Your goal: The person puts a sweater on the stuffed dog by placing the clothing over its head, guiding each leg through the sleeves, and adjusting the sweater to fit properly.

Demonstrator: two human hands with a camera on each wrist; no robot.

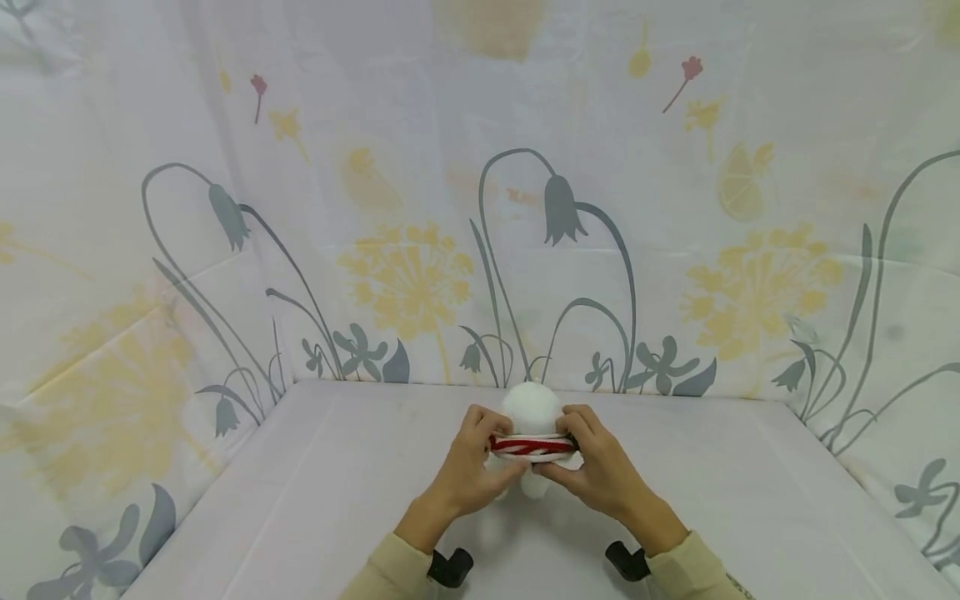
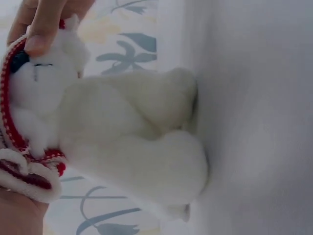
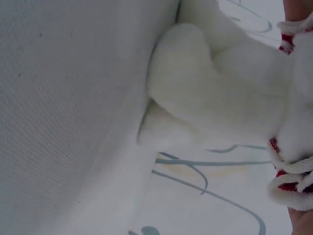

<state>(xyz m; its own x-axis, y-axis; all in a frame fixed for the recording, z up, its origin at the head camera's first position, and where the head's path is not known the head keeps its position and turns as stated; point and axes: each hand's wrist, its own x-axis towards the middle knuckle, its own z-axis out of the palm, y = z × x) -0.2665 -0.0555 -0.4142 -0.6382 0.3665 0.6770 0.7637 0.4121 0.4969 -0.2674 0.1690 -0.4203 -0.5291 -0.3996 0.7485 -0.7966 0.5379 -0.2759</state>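
A white plush toy animal (image 1: 531,407) stands upright on the table, its legs (image 2: 161,161) down on the surface in both wrist views. Around its head runs a red-and-white knitted band (image 1: 532,447) with pale fluffy trim. My left hand (image 1: 478,464) pinches the band's left end, fingers above and thumb below. The right hand (image 1: 600,464) grips the opposite end in the same way, mirrored. In the left wrist view the right thumb (image 2: 38,43) presses beside a dark patch on the toy's face. Looped knit ends (image 3: 296,188) bunch at the right hand.
The toy stands on a pale table (image 1: 337,500). Behind and at both sides hangs a white cloth (image 1: 450,108) printed with grey and yellow flowers. Black fittings (image 1: 452,568) stick out by both sleeves.
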